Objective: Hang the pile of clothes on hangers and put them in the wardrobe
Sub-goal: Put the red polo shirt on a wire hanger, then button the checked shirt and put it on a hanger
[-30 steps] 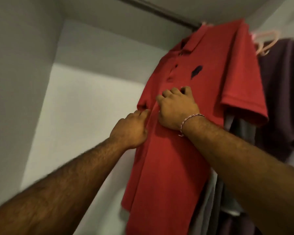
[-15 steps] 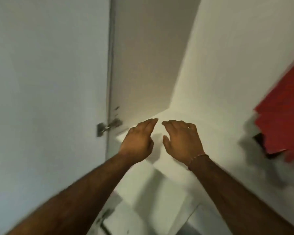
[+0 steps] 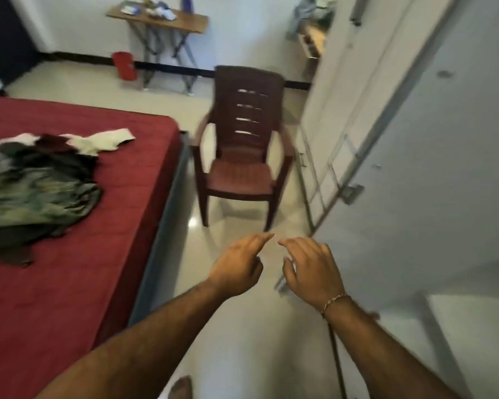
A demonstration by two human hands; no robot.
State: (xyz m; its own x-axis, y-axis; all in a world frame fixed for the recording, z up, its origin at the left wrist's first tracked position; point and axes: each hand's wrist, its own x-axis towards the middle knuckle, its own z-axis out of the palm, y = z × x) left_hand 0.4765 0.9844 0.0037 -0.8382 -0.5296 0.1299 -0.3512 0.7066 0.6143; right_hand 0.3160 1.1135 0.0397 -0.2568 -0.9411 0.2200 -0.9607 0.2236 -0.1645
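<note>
Status entry: my left hand (image 3: 236, 267) and right hand (image 3: 311, 269) hung released, each grip grasping nothing. Pile of clothes (image 3: 38, 185) lay on the bed (image 3: 69, 283), far left; wardrobe door (image 3: 444, 168) right. Much hanging seemingly remained.

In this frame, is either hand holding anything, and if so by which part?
Nothing is held. The left hand and right hand hang in the air over the floor, fingers loosely extended, apart from the pile of clothes on the bed.
</note>
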